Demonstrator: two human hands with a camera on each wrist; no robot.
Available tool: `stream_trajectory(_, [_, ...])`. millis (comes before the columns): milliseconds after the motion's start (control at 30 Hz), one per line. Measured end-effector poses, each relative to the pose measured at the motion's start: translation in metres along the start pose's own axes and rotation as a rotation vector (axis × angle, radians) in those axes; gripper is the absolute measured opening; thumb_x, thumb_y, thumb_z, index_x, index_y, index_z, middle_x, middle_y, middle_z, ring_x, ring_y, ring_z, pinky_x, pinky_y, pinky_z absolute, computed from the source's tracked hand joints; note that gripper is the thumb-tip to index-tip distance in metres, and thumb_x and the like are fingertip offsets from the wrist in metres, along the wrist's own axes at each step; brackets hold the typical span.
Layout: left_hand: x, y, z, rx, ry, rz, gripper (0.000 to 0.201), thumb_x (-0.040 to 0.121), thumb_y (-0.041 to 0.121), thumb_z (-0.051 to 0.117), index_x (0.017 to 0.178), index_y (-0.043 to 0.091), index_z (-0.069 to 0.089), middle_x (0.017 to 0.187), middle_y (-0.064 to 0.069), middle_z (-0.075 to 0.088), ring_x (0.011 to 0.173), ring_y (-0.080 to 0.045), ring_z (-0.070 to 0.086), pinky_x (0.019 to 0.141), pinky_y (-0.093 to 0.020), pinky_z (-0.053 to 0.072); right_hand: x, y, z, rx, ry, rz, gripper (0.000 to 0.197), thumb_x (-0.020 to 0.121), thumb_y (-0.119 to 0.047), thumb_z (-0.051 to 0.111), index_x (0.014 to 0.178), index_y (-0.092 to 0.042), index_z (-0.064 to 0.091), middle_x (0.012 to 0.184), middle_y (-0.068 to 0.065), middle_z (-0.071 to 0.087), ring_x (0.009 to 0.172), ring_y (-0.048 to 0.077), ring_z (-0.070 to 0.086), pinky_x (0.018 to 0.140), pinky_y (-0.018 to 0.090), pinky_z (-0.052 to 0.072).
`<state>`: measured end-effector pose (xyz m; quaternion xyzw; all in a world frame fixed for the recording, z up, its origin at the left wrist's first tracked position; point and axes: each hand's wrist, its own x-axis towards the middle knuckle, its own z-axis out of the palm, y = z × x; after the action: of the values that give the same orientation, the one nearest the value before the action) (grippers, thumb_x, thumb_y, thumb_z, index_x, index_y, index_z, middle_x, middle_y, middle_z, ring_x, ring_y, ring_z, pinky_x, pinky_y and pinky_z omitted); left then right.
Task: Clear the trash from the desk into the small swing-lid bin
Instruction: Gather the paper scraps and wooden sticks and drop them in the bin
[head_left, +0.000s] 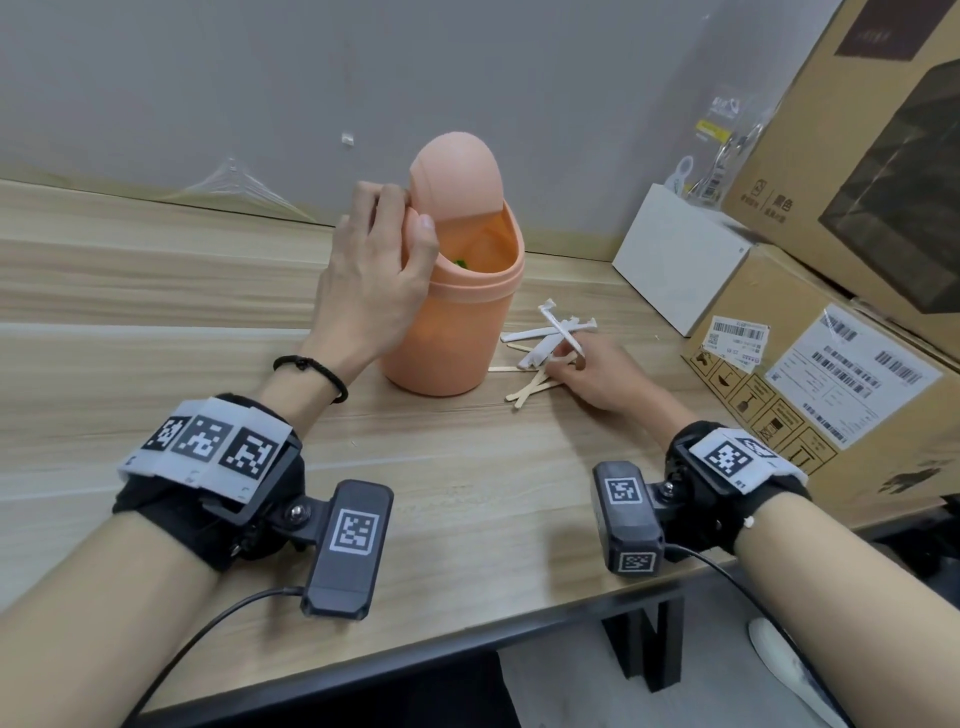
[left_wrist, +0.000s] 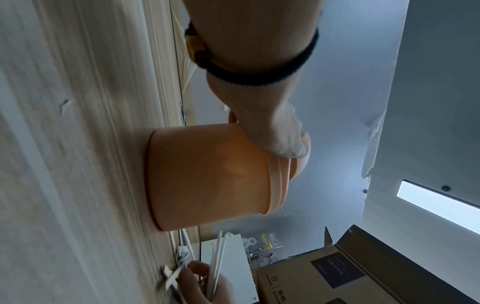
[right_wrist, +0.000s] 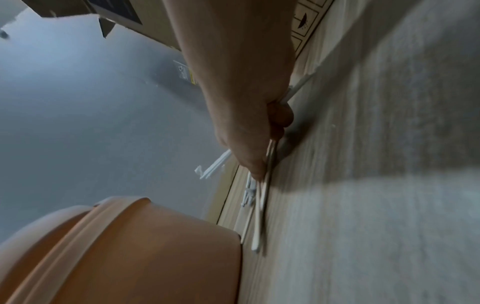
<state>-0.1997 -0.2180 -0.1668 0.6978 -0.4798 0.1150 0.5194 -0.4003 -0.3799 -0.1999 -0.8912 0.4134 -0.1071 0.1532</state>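
Trash (head_left: 545, 345), sticks and paper wrappers, lies on the worktop (head_left: 457, 467) right of the bin (head_left: 447, 322); right hand (head_left: 597, 379) apparently pinches some, left hand (head_left: 374, 270) holds the lid (head_left: 457, 176) tipped open.

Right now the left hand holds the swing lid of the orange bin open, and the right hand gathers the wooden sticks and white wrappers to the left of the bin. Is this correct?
Not quite. The wooden sticks and white wrappers lie to the right of the orange bin, not left; the head view shows it. The rest holds: the left hand holds the swing lid tipped open, and the right hand gathers the pile.
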Motion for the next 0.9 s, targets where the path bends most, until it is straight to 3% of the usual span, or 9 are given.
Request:
stream_trajectory(133, [0.000,0.000,-0.001,0.004,-0.002,0.003,0.042,0.094,0.047,0.024,0.098,0.009,0.044,0.112,-0.011,0.043,0.095,-0.032,0.046,0.081,-0.049,0.042,0.003,0.001,0.006,0.014,0.016,0.071,0.026,0.099,-0.023,0.044,0.078,-0.011,0.053,0.075,0.004,0.055,0.073,0.025,0.051,0.058,0.033,0.036])
stream_trajectory(267, [0.000,0.000,0.001,0.005,0.005,0.001,0.041,0.094,0.046,0.025,0.098,0.011,0.044,0.112,-0.011,0.043,0.094,-0.032,0.046,0.081,-0.050,0.042,-0.002,-0.016,-0.008,0.333,0.122,0.156,0.029,0.103,-0.022,0.031,0.080,-0.015,0.047,0.070,-0.001,0.042,0.060,0.015,0.037,0.052,0.030,0.027])
stream_trajectory(367, [0.000,0.000,0.001,0.001,0.008,-0.002,0.042,0.094,0.046,0.024,0.099,0.009,0.044,0.113,-0.011,0.043,0.095,-0.032,0.046,0.080,-0.049,0.042,0.000,-0.037,-0.027,0.513,0.142,0.119,0.028,0.099,-0.015,0.028,0.074,-0.018,0.040,0.063,-0.001,0.035,0.052,0.012,0.030,0.047,0.025,0.023])
stream_trajectory(600, [0.000,-0.001,0.002,0.000,0.007,0.009,0.043,0.094,0.046,0.025,0.099,0.008,0.045,0.111,-0.012,0.043,0.095,-0.033,0.047,0.081,-0.050,0.042,-0.001,-0.088,-0.068,0.864,0.133,-0.028,0.032,0.103,-0.019,0.030,0.072,-0.019,0.038,0.061,-0.005,0.029,0.045,0.007,0.024,0.039,0.020,0.016])
stream_trajectory(700, [0.000,-0.001,0.002,-0.003,0.011,0.006,0.043,0.094,0.046,0.025,0.099,0.009,0.045,0.110,-0.012,0.043,0.094,-0.033,0.047,0.081,-0.051,0.042,-0.001,-0.110,-0.076,0.780,0.136,-0.134,0.033,0.104,-0.022,0.031,0.073,-0.019,0.040,0.059,-0.008,0.032,0.043,0.005,0.027,0.039,0.019,0.020])
stream_trajectory(800, [0.000,-0.001,0.001,-0.001,0.014,0.010,0.041,0.094,0.044,0.025,0.097,0.009,0.045,0.109,-0.011,0.044,0.092,-0.033,0.047,0.081,-0.051,0.042,0.001,-0.130,-0.077,0.531,0.104,-0.282,0.037,0.104,-0.018,0.032,0.070,-0.020,0.045,0.050,-0.017,0.045,0.042,-0.002,0.039,0.044,0.012,0.030])
stream_trajectory(867, [0.001,-0.001,0.000,-0.001,0.013,0.008,0.040,0.094,0.045,0.025,0.097,0.010,0.045,0.108,-0.010,0.043,0.091,-0.032,0.047,0.081,-0.049,0.042,0.002,-0.137,-0.075,0.361,0.093,-0.337,0.036,0.101,-0.016,0.037,0.069,-0.020,0.053,0.059,-0.016,0.057,0.053,-0.003,0.051,0.056,0.015,0.040])
stream_trajectory(900, [0.001,-0.002,-0.001,0.000,0.010,0.007,0.041,0.094,0.046,0.025,0.098,0.010,0.045,0.108,-0.010,0.043,0.091,-0.032,0.047,0.081,-0.048,0.041,0.003,-0.137,-0.074,0.314,0.102,-0.349,0.036,0.099,-0.016,0.040,0.070,-0.020,0.059,0.068,-0.012,0.064,0.064,0.003,0.059,0.065,0.022,0.047])
